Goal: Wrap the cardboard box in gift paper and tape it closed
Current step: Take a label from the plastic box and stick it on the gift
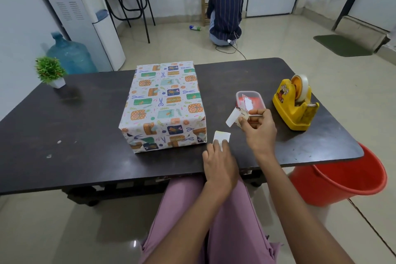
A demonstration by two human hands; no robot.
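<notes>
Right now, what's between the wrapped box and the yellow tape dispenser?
Head view: a small clear plastic container with red contents, and the right hand pinching a small paper tag, sit between the gift-wrapped box and yellow tape dispenser.

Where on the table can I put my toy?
The widest bare stretch of the table lies between the little potted plant and the wrapped box. Right of the box it is crowded: both hands, paper slips, the plastic container and the yellow tape dispenser.

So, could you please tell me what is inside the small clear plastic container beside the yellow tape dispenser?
The clear container holds something red and a white paper piece standing up in it. Whatever lies beneath them is covered, and the right hand, holding a small tag, hides its near edge.
</notes>
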